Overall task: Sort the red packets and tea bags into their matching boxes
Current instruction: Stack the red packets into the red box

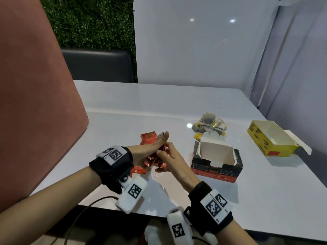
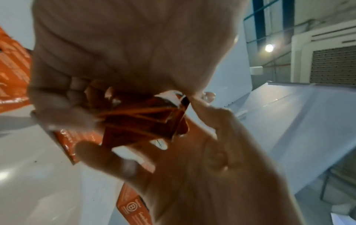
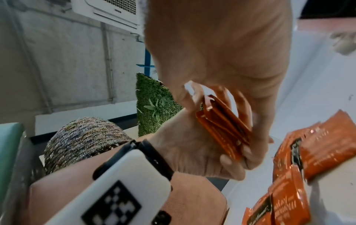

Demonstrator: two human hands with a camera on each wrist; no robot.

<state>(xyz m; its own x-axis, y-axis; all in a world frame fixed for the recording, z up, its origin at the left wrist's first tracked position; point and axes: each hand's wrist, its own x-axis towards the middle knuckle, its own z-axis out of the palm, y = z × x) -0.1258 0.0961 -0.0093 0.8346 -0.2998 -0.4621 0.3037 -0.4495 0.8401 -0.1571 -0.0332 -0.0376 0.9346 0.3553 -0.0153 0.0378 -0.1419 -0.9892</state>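
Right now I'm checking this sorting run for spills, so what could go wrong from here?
1. The fanned stack of glossy red foil packets, held between the left hand and right hand, might slip and scatter.
2. The open black-and-red cardboard box sits close by; a careless drop could miss it.
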